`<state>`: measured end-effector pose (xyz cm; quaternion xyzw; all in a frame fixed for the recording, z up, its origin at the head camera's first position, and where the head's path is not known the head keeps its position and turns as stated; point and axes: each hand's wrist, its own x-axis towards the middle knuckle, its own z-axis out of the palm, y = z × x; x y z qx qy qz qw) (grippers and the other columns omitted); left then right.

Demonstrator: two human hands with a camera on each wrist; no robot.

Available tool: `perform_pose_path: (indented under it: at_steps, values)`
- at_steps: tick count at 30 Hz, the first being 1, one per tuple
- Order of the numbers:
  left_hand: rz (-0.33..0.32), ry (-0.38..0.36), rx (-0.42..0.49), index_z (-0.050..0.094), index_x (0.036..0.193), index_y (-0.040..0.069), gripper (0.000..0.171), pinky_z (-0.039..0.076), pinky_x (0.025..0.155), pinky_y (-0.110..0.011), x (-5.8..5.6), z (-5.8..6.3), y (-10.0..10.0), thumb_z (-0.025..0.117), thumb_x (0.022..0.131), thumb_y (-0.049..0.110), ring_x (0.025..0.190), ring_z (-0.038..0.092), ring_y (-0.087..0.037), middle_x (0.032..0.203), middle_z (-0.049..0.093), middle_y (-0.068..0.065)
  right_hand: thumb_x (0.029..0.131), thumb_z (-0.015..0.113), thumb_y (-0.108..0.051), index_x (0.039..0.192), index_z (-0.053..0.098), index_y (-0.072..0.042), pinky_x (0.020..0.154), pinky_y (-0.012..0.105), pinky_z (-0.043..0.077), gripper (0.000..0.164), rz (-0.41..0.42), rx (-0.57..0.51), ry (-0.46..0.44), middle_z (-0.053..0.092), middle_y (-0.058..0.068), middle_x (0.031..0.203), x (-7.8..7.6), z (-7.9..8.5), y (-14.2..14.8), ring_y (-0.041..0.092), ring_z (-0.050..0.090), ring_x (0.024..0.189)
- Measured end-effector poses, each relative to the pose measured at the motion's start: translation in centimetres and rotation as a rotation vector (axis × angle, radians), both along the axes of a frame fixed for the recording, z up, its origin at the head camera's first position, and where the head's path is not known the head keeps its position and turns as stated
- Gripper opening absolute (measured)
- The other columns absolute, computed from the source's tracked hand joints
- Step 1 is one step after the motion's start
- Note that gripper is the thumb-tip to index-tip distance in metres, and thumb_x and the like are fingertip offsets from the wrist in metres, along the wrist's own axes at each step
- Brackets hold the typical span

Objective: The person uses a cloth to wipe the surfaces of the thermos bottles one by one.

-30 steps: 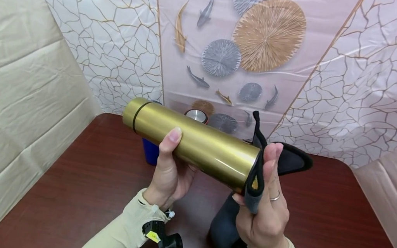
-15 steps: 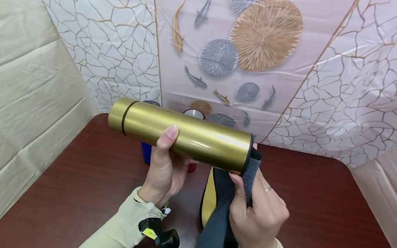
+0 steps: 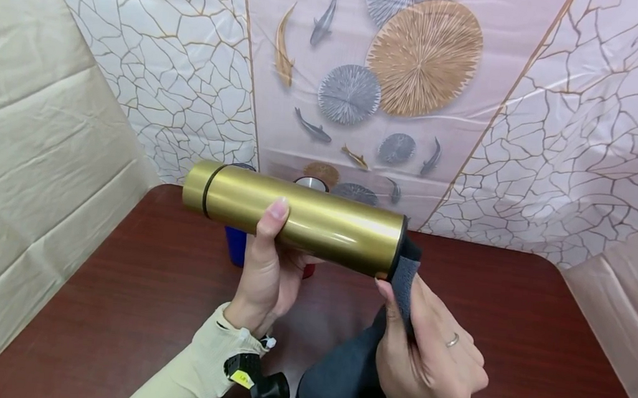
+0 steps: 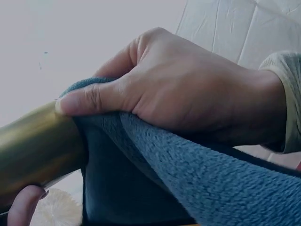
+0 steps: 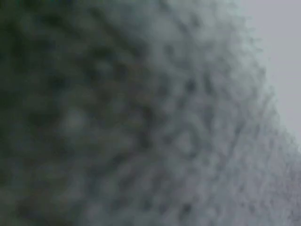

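Observation:
A gold thermos bottle (image 3: 317, 221) is held up nearly level in the head view, its cap end to the left. My left hand (image 3: 268, 273) grips it around the middle, thumb on the near side. At the base on the right, my right hand (image 3: 435, 364) pinches a dark grey cloth (image 3: 339, 375) against the bottle's bottom edge, and the rest of the cloth hangs below. The left wrist view shows the right thumb on the rim and the cloth's blue-grey fleecy side (image 4: 221, 174). Blurred fleece (image 5: 164, 117) fills most of the right wrist view.
Behind the bottle on the dark red wooden table (image 3: 91, 306) stand a blue container (image 3: 235, 245) and a red one with a silver top (image 3: 312, 183), both mostly hidden. Patterned fabric walls (image 3: 193, 77) enclose the table at the back and sides.
The right fingers have gone from raised behind the folded cloth to curled, pinching it at the base. The cloth now hangs down, its yellow side out of sight. The bottle has tilted closer to level.

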<state>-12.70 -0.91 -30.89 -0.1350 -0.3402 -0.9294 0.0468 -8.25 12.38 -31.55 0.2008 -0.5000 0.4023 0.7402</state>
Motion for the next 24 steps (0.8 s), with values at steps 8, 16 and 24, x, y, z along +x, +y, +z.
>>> perform_pose_path:
  at_steps: [8, 16, 24]
  values:
    - [-0.057, -0.057, -0.031, 0.057, 0.116, 0.011, 0.059, 0.058, 0.052, -0.029, 0.2, 0.1, -0.1, 0.078, 0.081, 0.055, 0.066, 0.070, -0.013, 0.089, 0.067, 0.000, 0.080, 0.084, 0.000, 0.095, 0.078, 0.009, 0.086, 0.042, 0.062, 0.019, 0.112, 0.043, 0.182, 0.068, 0.042, 0.087, -0.8, 0.7, -1.0, 0.044, 0.075, 0.093]
    - [-0.074, -0.055, -0.034, 0.056, 0.118, 0.012, 0.060, 0.058, 0.054, -0.029, 0.5, 0.4, -0.7, 0.078, 0.081, 0.054, 0.072, 0.069, -0.012, 0.094, 0.066, 0.000, 0.095, 0.071, -0.029, 0.110, 0.072, 0.015, 0.103, 0.039, 0.054, 0.046, 0.053, 0.269, -0.168, 0.066, 0.040, 0.114, -0.1, -0.1, 1.0, 0.047, 0.068, 0.113]
    - [-0.041, -0.050, -0.033, 0.055, 0.114, 0.012, 0.052, 0.058, 0.053, -0.029, 0.4, 0.3, -0.8, 0.074, 0.083, 0.049, 0.070, 0.070, -0.013, 0.091, 0.067, 0.000, 0.094, 0.073, -0.033, 0.101, 0.076, 0.011, 0.092, 0.023, 0.057, 0.045, -0.103, 0.238, -0.201, 0.074, 0.030, 0.100, 0.3, -0.2, 0.7, 0.038, 0.077, 0.090]
